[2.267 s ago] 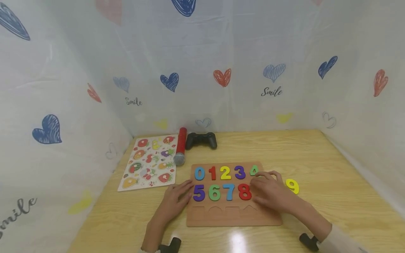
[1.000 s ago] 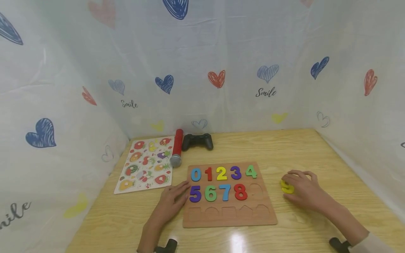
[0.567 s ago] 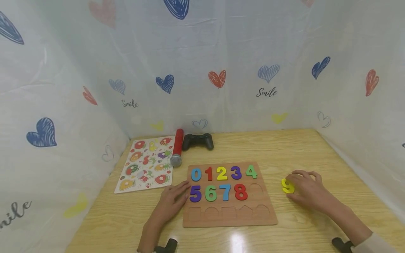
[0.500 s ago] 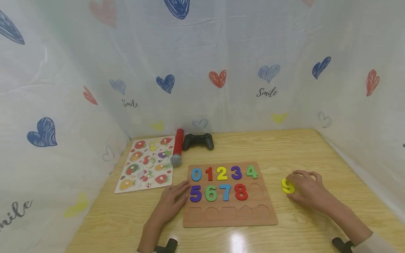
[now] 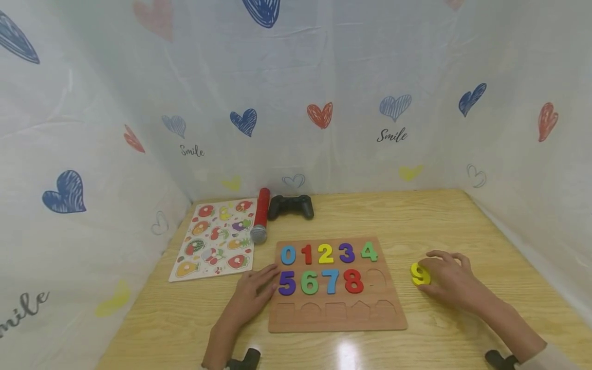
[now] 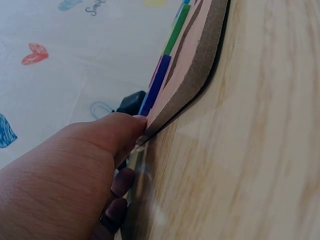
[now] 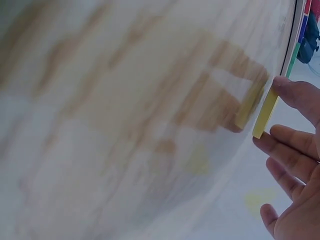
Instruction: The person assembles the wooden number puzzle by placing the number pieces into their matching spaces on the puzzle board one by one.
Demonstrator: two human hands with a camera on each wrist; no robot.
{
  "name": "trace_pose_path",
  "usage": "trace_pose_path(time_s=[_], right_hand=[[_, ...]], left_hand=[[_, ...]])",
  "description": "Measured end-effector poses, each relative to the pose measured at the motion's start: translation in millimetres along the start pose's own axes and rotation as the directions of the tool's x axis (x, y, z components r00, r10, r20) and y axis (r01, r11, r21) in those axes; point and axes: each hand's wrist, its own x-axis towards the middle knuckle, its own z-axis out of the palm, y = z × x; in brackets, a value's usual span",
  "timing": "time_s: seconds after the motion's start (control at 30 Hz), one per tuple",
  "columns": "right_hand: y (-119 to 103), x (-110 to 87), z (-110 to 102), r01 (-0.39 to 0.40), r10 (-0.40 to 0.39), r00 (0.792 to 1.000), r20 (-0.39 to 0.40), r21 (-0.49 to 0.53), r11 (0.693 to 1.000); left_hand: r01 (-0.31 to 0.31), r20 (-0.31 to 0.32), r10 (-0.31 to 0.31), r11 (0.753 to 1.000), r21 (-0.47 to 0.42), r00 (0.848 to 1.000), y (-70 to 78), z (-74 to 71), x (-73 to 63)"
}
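Observation:
A wooden number puzzle board lies on the table, with the colourful numbers 0 to 8 in its upper two rows. My left hand rests at the board's left edge beside the purple 5; in the left wrist view the thumb touches the board's edge. To the right of the board, my right hand pinches the yellow number 9 between thumb and fingers. The right wrist view shows the 9 edge-on, slightly above its reflection in the tabletop, with the other fingers spread.
A fruit puzzle board lies at the back left, with a red microphone along its right side. Beside that is a black game controller. A curtain with printed hearts surrounds the table. Bare recesses show in the number board.
My right hand has moved off the board to the right and taken hold of the yellow 9, which now sits raised between its fingers. My left hand has stayed at the board's edge.

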Motion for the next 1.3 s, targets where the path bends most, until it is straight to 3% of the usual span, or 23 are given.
trace_pose_path(time_s=[0.7, 0.9, 1.3], right_hand=[[-16.8, 8.4, -1.2, 0.088, -0.087, 0.995, -0.04, 0.025, 0.996], [-23.2, 11.1, -3.2, 0.078, -0.077, 0.997, -0.021, 0.043, 0.996], [-34.3, 13.1, 0.3, 0.149, -0.145, 0.986, -0.078, 0.051, 0.987]], left_hand=[[0.02, 0.006, -0.02, 1.0, -0.004, 1.0, 0.2, 0.1, -0.2], [0.008, -0.012, -0.008, 1.0, -0.017, 1.0, 1.4, -0.9, 0.2], [-0.003, -0.009, 0.002, 1.0, -0.013, 1.0, 0.3, 0.1, 0.7]])
